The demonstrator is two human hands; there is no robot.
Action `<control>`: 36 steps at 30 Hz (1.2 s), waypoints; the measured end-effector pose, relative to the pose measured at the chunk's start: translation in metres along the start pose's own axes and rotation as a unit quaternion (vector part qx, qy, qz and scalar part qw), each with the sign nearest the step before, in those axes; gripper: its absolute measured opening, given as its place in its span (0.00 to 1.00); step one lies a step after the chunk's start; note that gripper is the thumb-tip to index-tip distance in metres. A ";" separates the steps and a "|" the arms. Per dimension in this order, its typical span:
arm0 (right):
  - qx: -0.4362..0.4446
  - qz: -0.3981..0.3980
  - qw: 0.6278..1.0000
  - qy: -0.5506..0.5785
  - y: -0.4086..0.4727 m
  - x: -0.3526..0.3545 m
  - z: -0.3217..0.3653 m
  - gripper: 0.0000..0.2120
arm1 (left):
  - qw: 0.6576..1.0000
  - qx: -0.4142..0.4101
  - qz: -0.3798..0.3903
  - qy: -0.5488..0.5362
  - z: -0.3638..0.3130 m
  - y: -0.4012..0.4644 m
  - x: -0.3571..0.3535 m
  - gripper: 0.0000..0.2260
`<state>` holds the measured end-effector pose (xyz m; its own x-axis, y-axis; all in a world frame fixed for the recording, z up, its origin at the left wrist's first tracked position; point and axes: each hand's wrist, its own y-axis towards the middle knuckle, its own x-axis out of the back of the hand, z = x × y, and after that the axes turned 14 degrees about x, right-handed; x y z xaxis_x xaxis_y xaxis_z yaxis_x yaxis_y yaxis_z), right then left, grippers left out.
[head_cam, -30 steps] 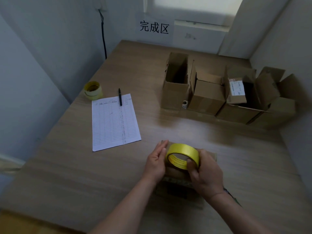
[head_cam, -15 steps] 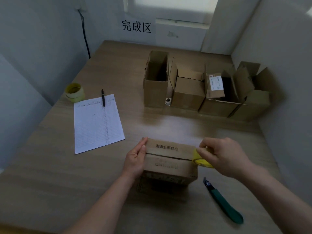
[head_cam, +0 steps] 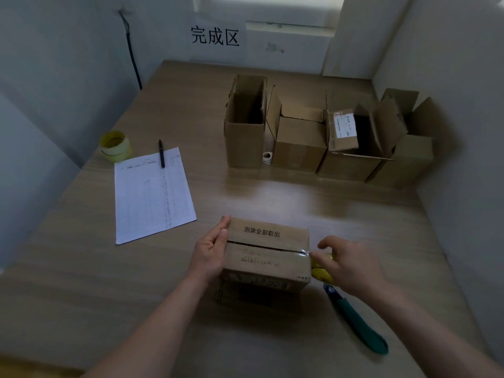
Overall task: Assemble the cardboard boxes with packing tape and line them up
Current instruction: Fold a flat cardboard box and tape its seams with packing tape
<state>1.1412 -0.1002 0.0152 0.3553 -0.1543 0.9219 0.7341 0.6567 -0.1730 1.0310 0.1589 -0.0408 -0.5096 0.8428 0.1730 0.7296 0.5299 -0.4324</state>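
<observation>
Both of my hands are at the small cardboard box (head_cam: 267, 252) that sits on the wooden table (head_cam: 245, 195) right in front of me. My left hand (head_cam: 211, 252) lies flat against the box's left end, fingers straight and thumb along the top edge, steadying it. My right hand (head_cam: 347, 264) is just past the box's right end, its fingers curled around the yellow tape roll (head_cam: 321, 270), most of which is hidden under my palm. From the roll a strip of clear tape (head_cam: 301, 252) runs onto the box top, shining where it crosses the right edge along the seam between the two closed flaps. Printed characters show on the far flap. Close to my right wrist a green-handled utility knife (head_cam: 357, 321) lies on the table, its blade end pointing toward the box. Along the far side, near the right wall, a row of open boxes (head_cam: 300, 143) stands side by side with flaps up. To the left lie a lined sheet of paper (head_cam: 152, 195) with a black pen (head_cam: 161, 153) resting on its top edge, and a second yellow tape roll (head_cam: 116, 146) just beyond it. On the back wall hangs a white sign (head_cam: 215, 38) with three characters.
</observation>
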 end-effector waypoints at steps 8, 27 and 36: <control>0.171 0.027 0.984 0.045 0.012 0.004 0.008 0.43 | 0.999 -0.018 -0.002 0.042 -0.002 0.003 0.000 0.15; -0.036 0.091 0.994 0.037 0.000 -0.031 0.089 0.50 | 0.873 -0.160 0.065 0.457 -0.071 0.077 -0.055 0.23; -0.025 0.137 0.978 0.154 0.025 -0.025 0.082 0.36 | 0.994 -0.044 -0.094 0.042 -0.016 -0.039 -0.016 0.18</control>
<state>1.1028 -0.0192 0.0160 0.6943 -0.1968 0.6922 0.6111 0.6692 -0.4228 1.0181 0.1267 -0.0128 -0.6039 0.7305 0.3189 0.6638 0.6824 -0.3061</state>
